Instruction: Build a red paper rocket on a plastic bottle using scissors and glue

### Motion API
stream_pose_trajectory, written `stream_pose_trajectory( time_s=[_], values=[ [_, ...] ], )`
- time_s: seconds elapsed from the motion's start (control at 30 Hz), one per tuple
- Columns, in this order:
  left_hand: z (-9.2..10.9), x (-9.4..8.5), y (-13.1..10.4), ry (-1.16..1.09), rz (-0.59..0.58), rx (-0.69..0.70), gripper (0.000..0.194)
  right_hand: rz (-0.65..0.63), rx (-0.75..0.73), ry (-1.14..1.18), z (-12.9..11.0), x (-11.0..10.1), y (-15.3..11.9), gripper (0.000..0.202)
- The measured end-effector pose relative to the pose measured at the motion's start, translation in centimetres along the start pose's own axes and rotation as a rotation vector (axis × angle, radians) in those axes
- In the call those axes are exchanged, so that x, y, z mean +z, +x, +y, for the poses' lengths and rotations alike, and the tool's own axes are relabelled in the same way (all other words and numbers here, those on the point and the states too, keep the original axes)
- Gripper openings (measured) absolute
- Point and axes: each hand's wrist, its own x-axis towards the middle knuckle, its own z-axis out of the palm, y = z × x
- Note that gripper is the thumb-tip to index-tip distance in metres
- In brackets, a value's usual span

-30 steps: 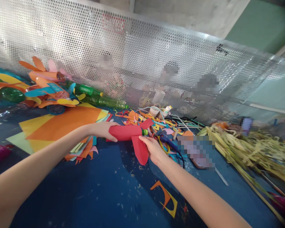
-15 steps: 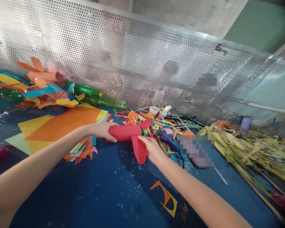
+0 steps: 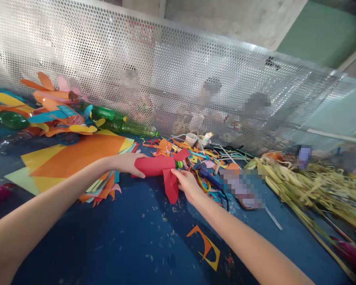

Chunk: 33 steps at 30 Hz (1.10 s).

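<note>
A bottle wrapped in red paper point(image 3: 157, 166) lies sideways above the blue table, its green cap point(image 3: 179, 164) pointing right. My left hand point(image 3: 129, 164) is closed around its left end. At the neck end, the fingers of my right hand point(image 3: 185, 182) pinch a red paper wing point(image 3: 171, 190) that hangs down towards me. Another red paper wing point(image 3: 182, 155) sticks up on the far side. Right of my right hand lie a yellow-handled tool point(image 3: 206, 185), probably scissors, and a dark blue tool point(image 3: 211, 177) with a black cord.
Coloured paper sheets point(image 3: 74, 158) are stacked on the left, with paper-winged bottle models point(image 3: 53, 107) behind. Green bottles point(image 3: 115, 122) lie along a perforated metal screen point(image 3: 172, 71). Paper scraps point(image 3: 166, 145) fill the middle back; dried husk strips point(image 3: 287, 182) are heaped right. Offcuts point(image 3: 207, 247) lie in front.
The near red wing has swung slightly left and turned in my right hand's fingers. My left hand keeps its hold on the bottle; the view has shifted a little.
</note>
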Motion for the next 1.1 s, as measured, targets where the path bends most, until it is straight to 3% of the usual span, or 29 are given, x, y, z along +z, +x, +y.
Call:
stream_pose_trajectory(
  time_s=[0.2,0.83,1.1],
  values=[
    [0.0,0.0,-0.1,-0.007,-0.001,0.028,0.087,-0.044,-0.022,-0.066,0.0,-0.2,-0.3,0.032],
    [-0.4,0.2,0.0,-0.027,0.011,0.062,0.086,0.039,-0.106,-0.254,0.5,0.0,1.0,0.034],
    [-0.7,0.1,-0.1,-0.036,0.027,0.048,0.087,0.011,-0.062,-0.205,-1.0,-0.6,0.1,0.043]
  ],
)
